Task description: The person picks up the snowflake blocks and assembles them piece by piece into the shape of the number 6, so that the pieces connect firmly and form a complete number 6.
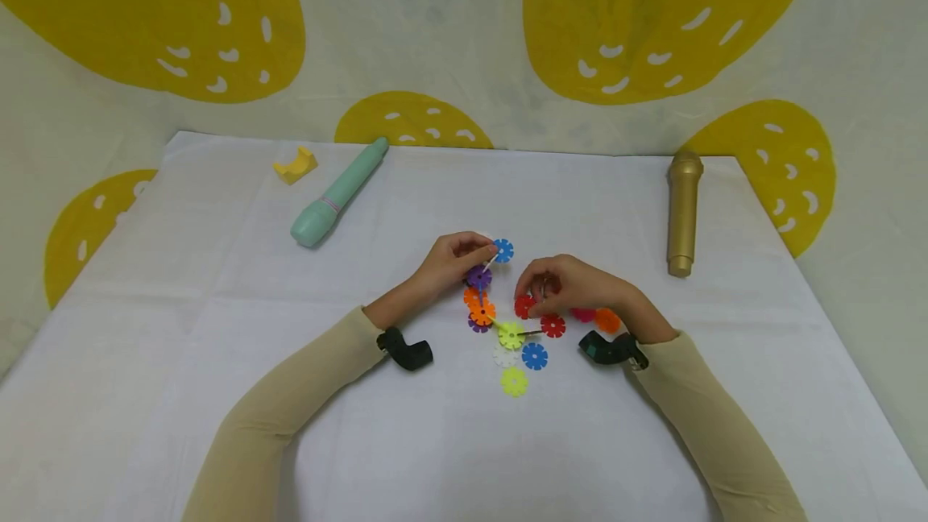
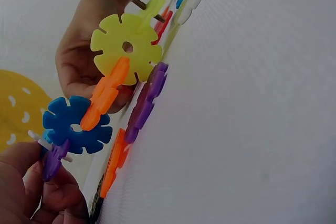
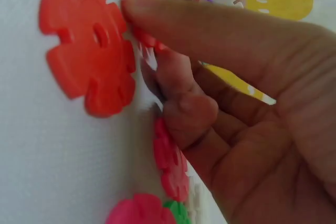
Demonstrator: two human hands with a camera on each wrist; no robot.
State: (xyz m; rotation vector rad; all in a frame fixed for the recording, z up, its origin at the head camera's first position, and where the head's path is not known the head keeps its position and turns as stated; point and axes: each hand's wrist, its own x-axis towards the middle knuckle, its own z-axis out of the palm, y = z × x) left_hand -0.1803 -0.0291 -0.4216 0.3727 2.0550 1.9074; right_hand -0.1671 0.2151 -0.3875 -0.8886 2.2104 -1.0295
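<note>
My left hand [image 1: 453, 258] pinches one end of a chain of slotted flower-shaped plastic discs. White, purple and blue discs [image 2: 77, 124] sit at its fingertips. From them the chain runs through an orange disc [image 2: 106, 93] to a yellow-green disc [image 2: 126, 45], with a thin brown one slotted beyond. To the right, my right hand [image 1: 576, 284] pinches a red disc [image 3: 147, 30] between thumb and fingers, close over the cloth. Another red disc [image 3: 86, 45] lies flat beside that thumb.
Loose discs lie around the hands: blue [image 1: 535, 356], white [image 1: 505, 357], yellow-green [image 1: 515, 382] and orange [image 1: 607, 321]. Farther back are a mint-green microphone [image 1: 339, 193], a small yellow curved block [image 1: 296, 166] and a gold microphone [image 1: 683, 214]. A patterned curtain [image 1: 464, 39] hangs behind the table.
</note>
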